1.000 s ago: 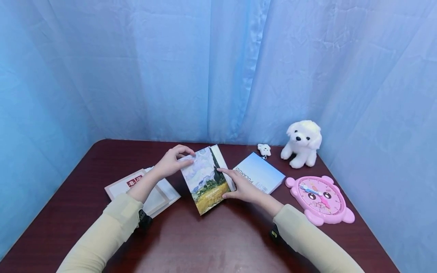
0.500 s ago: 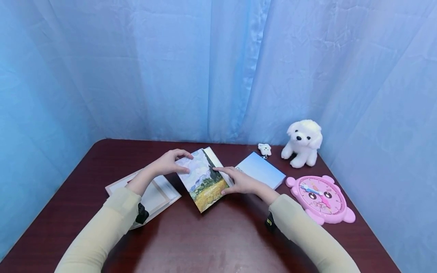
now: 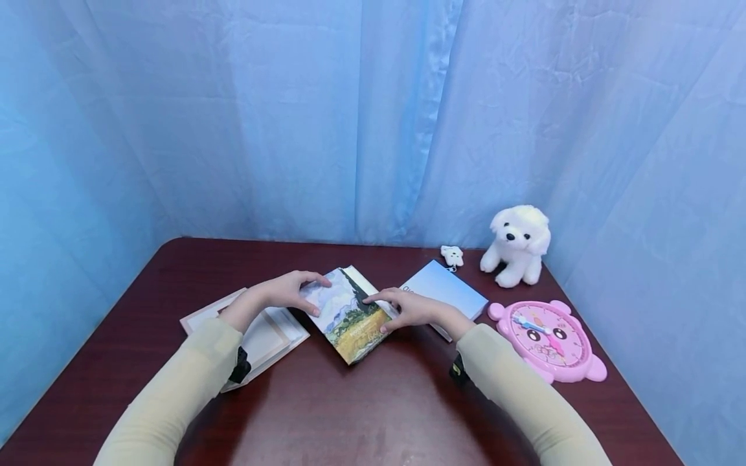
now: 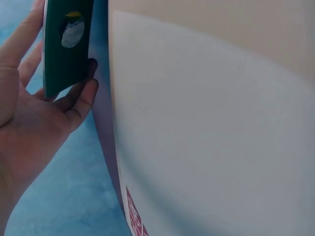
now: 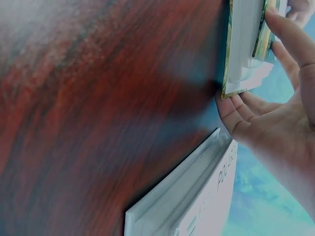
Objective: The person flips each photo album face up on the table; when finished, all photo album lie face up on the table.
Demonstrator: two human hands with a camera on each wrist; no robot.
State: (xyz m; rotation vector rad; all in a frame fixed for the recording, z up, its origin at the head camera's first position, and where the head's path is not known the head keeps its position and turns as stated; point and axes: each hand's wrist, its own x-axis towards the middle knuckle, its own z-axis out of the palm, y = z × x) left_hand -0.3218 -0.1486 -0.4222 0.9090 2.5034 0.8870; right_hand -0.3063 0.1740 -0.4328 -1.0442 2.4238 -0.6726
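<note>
A book with a painted landscape cover [image 3: 350, 327] is held between both hands over the middle of the table. My left hand [image 3: 285, 289] grips its upper left side, thumb on the cover. In the left wrist view, fingers of the left hand [image 4: 42, 115] curl around the edge of the green book [image 4: 68, 59]. The right side is pinched by my right hand [image 3: 415, 309], thumb and fingertips on the cover in the head view. From the right wrist, the right hand [image 5: 283, 115] has fingers under the cover's corner, and white inner layers of the book [image 5: 241, 59] show.
Pale flat albums [image 3: 268, 336] lie at the left, under the left forearm. A blue-white POLAROID album [image 3: 445, 289] is behind the right hand. At the right are a pink clock [image 3: 550, 340], a white plush dog [image 3: 515, 249] and a small white charm [image 3: 451, 255].
The painted book has moved slightly left and down, towards the table, and looks flatter. Both hands have moved with it, keeping their hold.
</note>
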